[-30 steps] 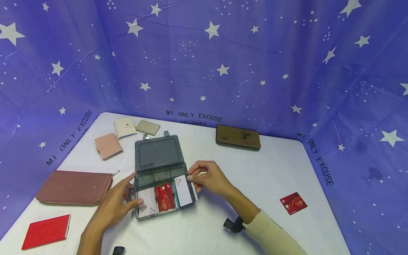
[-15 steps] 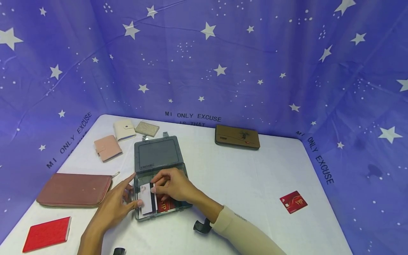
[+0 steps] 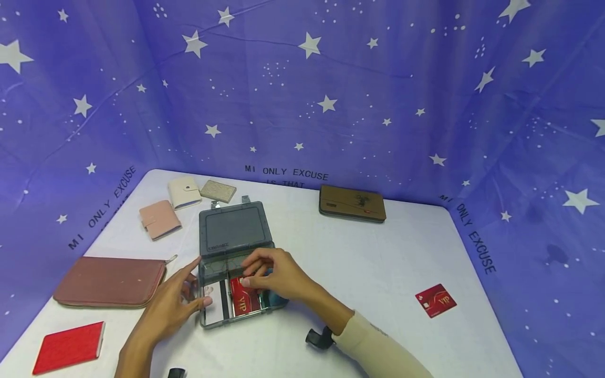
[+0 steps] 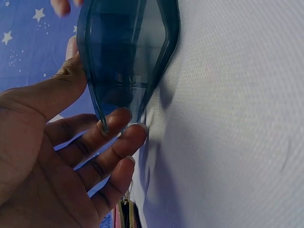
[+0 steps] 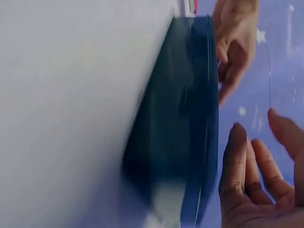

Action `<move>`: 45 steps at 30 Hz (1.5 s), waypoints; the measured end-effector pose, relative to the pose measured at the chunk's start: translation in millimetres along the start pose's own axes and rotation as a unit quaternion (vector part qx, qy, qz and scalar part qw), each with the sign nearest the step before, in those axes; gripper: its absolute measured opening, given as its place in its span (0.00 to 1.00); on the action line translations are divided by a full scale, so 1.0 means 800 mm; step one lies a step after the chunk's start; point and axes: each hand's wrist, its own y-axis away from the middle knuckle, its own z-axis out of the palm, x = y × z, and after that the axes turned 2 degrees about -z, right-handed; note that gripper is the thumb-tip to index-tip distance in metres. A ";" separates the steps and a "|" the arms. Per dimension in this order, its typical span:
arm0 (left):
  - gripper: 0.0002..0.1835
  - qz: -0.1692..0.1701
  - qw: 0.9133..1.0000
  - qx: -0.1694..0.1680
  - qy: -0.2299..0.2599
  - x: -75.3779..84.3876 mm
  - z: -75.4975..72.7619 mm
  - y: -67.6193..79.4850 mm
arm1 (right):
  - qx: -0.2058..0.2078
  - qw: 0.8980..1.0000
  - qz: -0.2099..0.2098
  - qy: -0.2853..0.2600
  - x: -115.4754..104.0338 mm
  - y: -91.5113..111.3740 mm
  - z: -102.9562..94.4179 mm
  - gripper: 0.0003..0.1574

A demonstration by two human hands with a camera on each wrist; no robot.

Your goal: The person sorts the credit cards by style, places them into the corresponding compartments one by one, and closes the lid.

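Observation:
A translucent grey plastic box (image 3: 256,313) sits on the table with its lid (image 3: 235,227) laid back. White cards (image 3: 214,303), the top one with a black stripe, lie in its left compartment. Red VIP cards (image 3: 242,302) fill the middle one, and something teal (image 3: 275,297) shows in the right one, partly hidden by my right hand. My left hand (image 3: 166,303) holds the box's left side, thumb over the rim and fingers along the outer wall. Over the middle and right compartments hovers my right hand (image 3: 279,275); its thumb and fingers are apart and empty in the right wrist view.
A red VIP card (image 3: 436,300) lies far right. At the back is a brown wallet (image 3: 352,203). To the left are a long reddish-brown zip wallet (image 3: 111,281), a red booklet (image 3: 69,347), a pink holder (image 3: 160,219), a cream holder (image 3: 184,192) and a beige one (image 3: 218,190).
My right hand has carried a white striped card from the right compartment to the left one, let go of it, and moved back rightward. My left hand has stayed on the box.

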 end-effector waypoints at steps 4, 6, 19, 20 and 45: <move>0.51 0.000 1.000 0.000 -0.004 0.000 -0.001 0.000 | 0.017 1.000 0.012 0.024 0.006 0.031 -0.042 0.24; 0.52 0.002 1.000 0.002 -0.004 -0.001 -0.002 0.000 | 0.025 0.999 0.021 0.032 0.010 0.049 -0.066 0.24; 0.51 -0.006 1.000 -0.003 0.001 -0.001 -0.003 0.002 | 0.084 0.977 0.066 0.185 0.058 0.198 -0.222 0.30; 0.51 -0.006 1.000 -0.002 0.001 -0.001 -0.003 0.002 | 0.090 0.972 0.074 0.206 0.060 0.210 -0.232 0.30; 0.52 0.002 1.000 0.002 0.002 -0.001 0.000 0.001 | 0.114 0.912 0.165 0.357 0.080 0.290 -0.279 0.23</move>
